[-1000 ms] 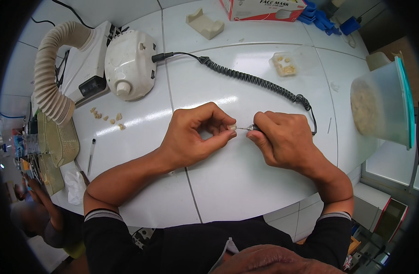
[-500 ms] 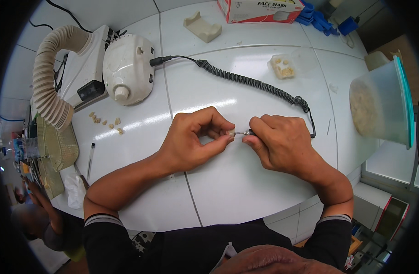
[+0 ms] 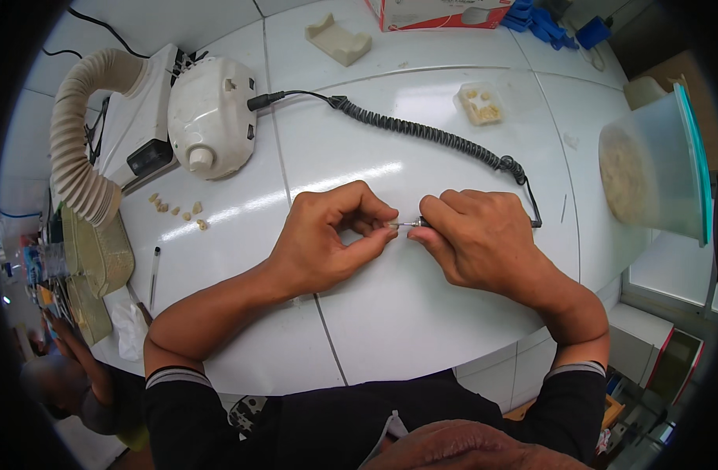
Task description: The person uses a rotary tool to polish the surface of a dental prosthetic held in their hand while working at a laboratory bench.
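Observation:
Over the middle of the white tiled table, my left hand (image 3: 328,244) pinches a small pale piece (image 3: 391,223) between thumb and fingertips. My right hand (image 3: 482,237) is closed round a dark rotary handpiece (image 3: 425,222), its thin metal bit meeting that piece at my left fingertips; whether the bit is inside it I cannot tell. A black coiled cord (image 3: 406,128) runs from the handpiece to a white motor unit (image 3: 210,117) at the upper left. Several small cream pieces (image 3: 186,215) lie below the unit. A small clear box (image 3: 479,104) with similar pieces sits beyond my right hand.
A ribbed hose (image 3: 71,137) arches at left, above mesh baskets (image 3: 101,251) and a pen (image 3: 155,278). A teal-rimmed tub (image 3: 649,168) stands right. A cream block (image 3: 337,39), red-white box (image 3: 437,14) and blue items (image 3: 537,23) are at back. Another person (image 3: 67,388) works at lower left.
Both hands have shifted slightly left and stay close together, the left still pinching the piece, the right still holding the handpiece. The view has shifted slightly.

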`<state>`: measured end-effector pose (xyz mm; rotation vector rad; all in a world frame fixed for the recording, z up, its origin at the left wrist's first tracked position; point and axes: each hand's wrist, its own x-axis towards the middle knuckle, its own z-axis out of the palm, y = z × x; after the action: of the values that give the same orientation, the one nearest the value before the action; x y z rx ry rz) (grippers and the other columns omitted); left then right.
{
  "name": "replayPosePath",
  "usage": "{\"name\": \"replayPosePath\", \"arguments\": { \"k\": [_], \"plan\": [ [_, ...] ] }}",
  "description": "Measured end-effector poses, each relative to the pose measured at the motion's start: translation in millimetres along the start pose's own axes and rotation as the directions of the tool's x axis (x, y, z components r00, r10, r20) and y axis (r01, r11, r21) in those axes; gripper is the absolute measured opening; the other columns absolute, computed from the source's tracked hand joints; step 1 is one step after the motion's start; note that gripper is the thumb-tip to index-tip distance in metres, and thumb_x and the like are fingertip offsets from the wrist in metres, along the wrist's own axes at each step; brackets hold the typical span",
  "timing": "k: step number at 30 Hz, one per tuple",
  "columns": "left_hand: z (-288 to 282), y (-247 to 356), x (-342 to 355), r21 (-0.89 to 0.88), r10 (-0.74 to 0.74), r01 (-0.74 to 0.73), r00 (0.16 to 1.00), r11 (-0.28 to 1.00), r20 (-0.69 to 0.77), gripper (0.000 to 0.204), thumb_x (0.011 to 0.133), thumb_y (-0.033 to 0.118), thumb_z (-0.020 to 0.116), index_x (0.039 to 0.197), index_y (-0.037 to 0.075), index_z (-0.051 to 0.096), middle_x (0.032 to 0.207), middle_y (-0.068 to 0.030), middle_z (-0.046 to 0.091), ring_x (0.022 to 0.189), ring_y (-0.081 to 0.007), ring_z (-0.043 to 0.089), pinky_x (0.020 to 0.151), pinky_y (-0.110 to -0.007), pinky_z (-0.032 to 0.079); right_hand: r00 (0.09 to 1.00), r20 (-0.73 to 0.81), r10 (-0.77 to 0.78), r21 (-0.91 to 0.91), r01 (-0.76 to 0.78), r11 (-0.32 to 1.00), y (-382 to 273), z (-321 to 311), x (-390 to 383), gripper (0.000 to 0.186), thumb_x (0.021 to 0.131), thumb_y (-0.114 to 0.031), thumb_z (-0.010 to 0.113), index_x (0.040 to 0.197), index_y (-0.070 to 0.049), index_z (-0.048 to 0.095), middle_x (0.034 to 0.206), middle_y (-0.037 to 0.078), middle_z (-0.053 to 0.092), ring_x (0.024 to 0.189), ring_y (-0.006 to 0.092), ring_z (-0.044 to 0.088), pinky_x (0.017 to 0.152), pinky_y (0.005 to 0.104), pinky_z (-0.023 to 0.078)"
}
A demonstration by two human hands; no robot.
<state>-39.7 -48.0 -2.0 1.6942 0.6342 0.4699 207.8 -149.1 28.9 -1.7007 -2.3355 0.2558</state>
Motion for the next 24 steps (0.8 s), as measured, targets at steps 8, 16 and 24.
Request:
{"name": "replayPosePath", "arguments": {
  "k": [8, 16, 24],
  "plan": [
    [-0.4, -2.7, 0.2, 0.021, 0.042, -0.041, 0.999, 0.999, -0.019, 0.016, 0.101, 0.004, 0.084, 0.113, -0.005, 0.078, 0.104, -0.0117, 0.083, 0.095, -0.0156, 0.080, 0.087, -0.031, 0.066, 1.000, 0.028, 0.006, 0.009, -0.006, 1.000, 1.9, -1.0, 0.8, 0.035, 0.112, -0.041, 0.071, 0.094, -0.010, 0.070, 0.071, 0.006, 0.067, 0.061, 0.0282, 0.071, 0.052, 0.0429, 0.052],
    [-3.8, -1.0, 1.0, 0.008, 0.028, -0.028, 0.999, 1.000, 0.016, 0.015, 0.102, 0.001, 0.084, 0.113, -0.005, 0.077, 0.105, -0.0110, 0.082, 0.098, -0.0147, 0.079, 0.089, -0.030, 0.064, 0.999, 0.040, 0.002, 0.027, -0.003, 1.000, 3.0, -1.8, 1.1, 0.037, 0.114, -0.042, 0.068, 0.094, -0.010, 0.069, 0.071, 0.007, 0.068, 0.060, 0.0275, 0.071, 0.051, 0.0426, 0.051],
    [-4.9, 1.0, 1.1, -0.025, -0.001, 0.002, 0.999, 1.000, 0.047, 0.013, 0.102, -0.002, 0.084, 0.111, -0.004, 0.075, 0.106, -0.0108, 0.082, 0.098, -0.0137, 0.078, 0.089, -0.030, 0.064, 0.999, 0.043, -0.011, 0.014, 0.010, 1.000, 3.7, -0.7, 0.4, 0.039, 0.115, -0.042, 0.067, 0.092, -0.011, 0.067, 0.070, 0.006, 0.067, 0.059, 0.0265, 0.070, 0.050, 0.0424, 0.050]
  ]
}}
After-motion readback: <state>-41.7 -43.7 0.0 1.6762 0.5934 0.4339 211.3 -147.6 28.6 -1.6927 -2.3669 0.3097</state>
